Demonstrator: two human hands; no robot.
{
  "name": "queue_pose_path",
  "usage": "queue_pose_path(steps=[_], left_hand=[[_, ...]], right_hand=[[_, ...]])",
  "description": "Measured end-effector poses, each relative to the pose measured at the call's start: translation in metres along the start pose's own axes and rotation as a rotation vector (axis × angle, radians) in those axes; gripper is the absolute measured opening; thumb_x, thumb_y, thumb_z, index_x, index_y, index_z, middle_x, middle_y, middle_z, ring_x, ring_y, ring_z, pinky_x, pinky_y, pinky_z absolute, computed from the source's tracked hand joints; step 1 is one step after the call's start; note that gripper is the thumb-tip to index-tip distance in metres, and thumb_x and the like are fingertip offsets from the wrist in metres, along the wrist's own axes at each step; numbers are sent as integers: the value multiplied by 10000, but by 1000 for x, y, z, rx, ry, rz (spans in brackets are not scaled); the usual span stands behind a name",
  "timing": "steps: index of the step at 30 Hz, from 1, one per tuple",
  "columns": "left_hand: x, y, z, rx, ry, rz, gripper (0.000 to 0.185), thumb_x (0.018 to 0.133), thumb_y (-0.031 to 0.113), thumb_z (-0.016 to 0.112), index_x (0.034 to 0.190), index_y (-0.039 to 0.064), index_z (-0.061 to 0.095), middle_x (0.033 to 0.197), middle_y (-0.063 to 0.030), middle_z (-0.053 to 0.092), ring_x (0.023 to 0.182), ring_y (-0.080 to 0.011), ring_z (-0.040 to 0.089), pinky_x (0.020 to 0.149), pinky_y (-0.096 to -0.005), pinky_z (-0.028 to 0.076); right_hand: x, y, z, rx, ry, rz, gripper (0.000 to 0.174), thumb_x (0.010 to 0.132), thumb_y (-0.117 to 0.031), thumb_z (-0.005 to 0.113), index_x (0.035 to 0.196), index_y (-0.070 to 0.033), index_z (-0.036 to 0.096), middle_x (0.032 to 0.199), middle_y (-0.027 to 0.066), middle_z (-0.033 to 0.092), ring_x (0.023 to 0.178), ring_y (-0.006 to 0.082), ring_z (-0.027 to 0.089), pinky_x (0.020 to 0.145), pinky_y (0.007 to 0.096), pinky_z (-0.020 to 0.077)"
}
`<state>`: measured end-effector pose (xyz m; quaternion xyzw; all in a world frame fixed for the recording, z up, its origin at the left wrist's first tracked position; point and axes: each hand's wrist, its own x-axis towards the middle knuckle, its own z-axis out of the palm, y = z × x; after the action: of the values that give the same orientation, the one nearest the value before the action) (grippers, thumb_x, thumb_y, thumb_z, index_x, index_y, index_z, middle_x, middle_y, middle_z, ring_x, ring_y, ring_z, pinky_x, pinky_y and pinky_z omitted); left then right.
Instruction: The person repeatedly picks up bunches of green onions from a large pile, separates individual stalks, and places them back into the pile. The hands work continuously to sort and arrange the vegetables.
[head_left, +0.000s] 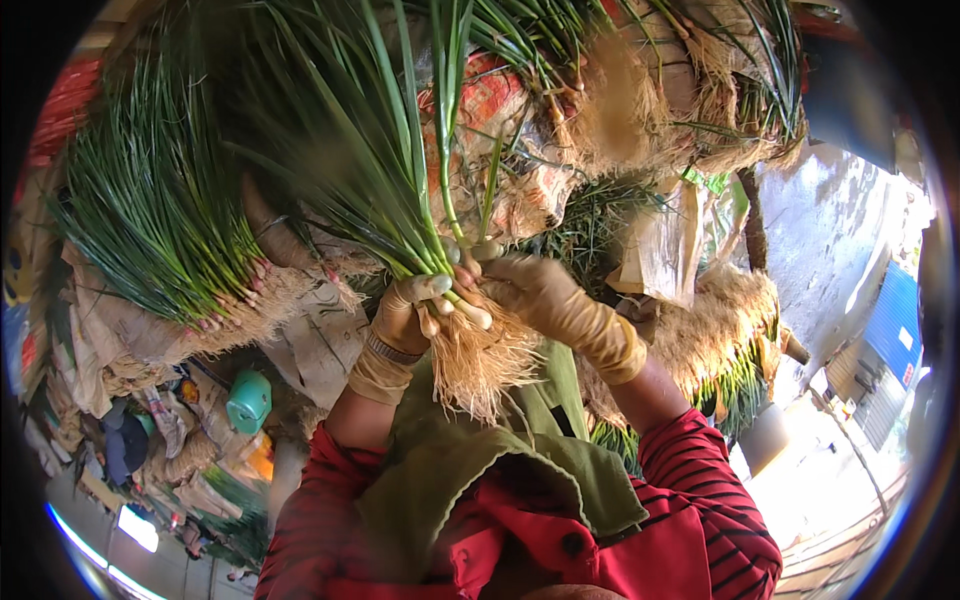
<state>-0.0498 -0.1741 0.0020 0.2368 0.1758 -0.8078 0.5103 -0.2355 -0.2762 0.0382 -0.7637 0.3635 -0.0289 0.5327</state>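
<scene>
A bunch of spring onions, with long green leaves, pale bulbs and straw-coloured hanging roots, is in front of my chest. My left hand, in a thin pale glove with a metal-banded watch at its wrist, grips the bunch just above the bulbs. Across from it my right hand, gloved too and blurred, has its fingers closed at the base of a separate upright stalk on the bunch's right side. The leaf tips run past the upper edge of the view.
A big row of spring onions lies on sacking at the left. More stalks lie on a printed sack ahead. Root-ended bundles are stacked at the right, near a pale wall. A turquoise container stands lower left.
</scene>
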Motion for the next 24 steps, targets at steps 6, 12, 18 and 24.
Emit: queue_pose_path(steps=[6,12,18,24], left_hand=[[-12,1,-1,87,142,96,279,711,35,570,976,-50,545,860,-147,612,670,-233,638,574,-305,548],[-7,-11,13,7,-119,132,271,696,73,588,950,36,500,789,-65,466,759,-156,434,669,-273,436],[-5,-18,11,1,-398,88,407,762,124,614,1129,118,438,798,-29,467,682,-136,456,650,-268,434],[-24,-5,31,127,-566,318,238,743,95,639,925,109,487,780,-33,518,778,-184,547,691,-291,421]], right_hand=[[48,-10,-14,628,-89,63,654,779,-266,701,1282,29,404,1129,192,568,872,216,600,777,322,489],[51,33,7,-51,-237,-301,144,803,-185,578,898,-93,634,810,88,634,739,281,618,649,381,498],[24,97,-45,-654,-212,460,102,802,-117,590,889,-82,631,900,104,663,876,224,640,775,355,499],[67,70,-56,607,523,414,214,821,-108,653,1027,-58,619,951,49,630,776,143,596,744,217,471]])
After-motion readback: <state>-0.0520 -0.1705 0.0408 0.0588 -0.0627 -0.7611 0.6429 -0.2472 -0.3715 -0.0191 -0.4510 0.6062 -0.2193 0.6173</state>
